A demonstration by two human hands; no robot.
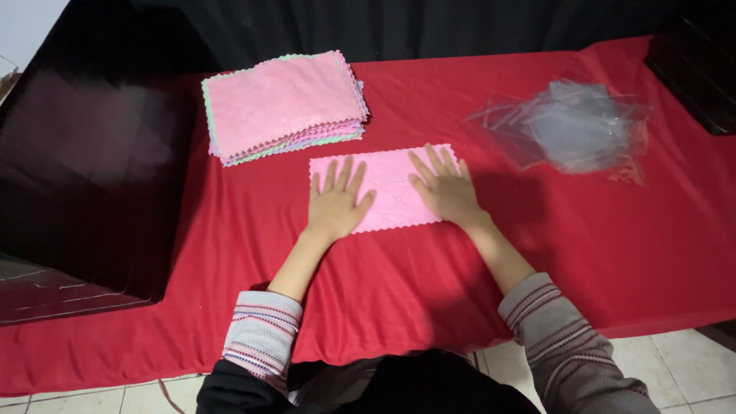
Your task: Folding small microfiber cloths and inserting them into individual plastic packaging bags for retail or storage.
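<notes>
Two bare hands are pressing flat on a single pink cloth [387, 188] that is lying spread on the red table cover [537, 253], just in front of the stack of pink cloths [284, 103] toward the far left. The left hand [336, 203] is resting with its fingers spread over the cloth's near left corner, and the right hand [445, 188] is lying palm down with fingers fanned over its right end; neither hand is pinching or gripping anything, both are only bearing down. The cloth is looking faintly creased between the palms, so I am judging that any uneven sliding is likely to bunch the fabric toward the middle rather than flatten it. The red cover underneath is itself soft and wrinkling near the table's front edge, and dragging on it could be pulling the cloth askew. The stack is sitting near the cloth's far left corner, with its scalloped edges splaying a little, so a careless sweep of the left hand could be knocking the upper pieces out of line. The heap of clear plastic bags [571, 126] is lying well apart to the right, slippery and loosely piled, and a sleeve could be scattering it.
</notes>
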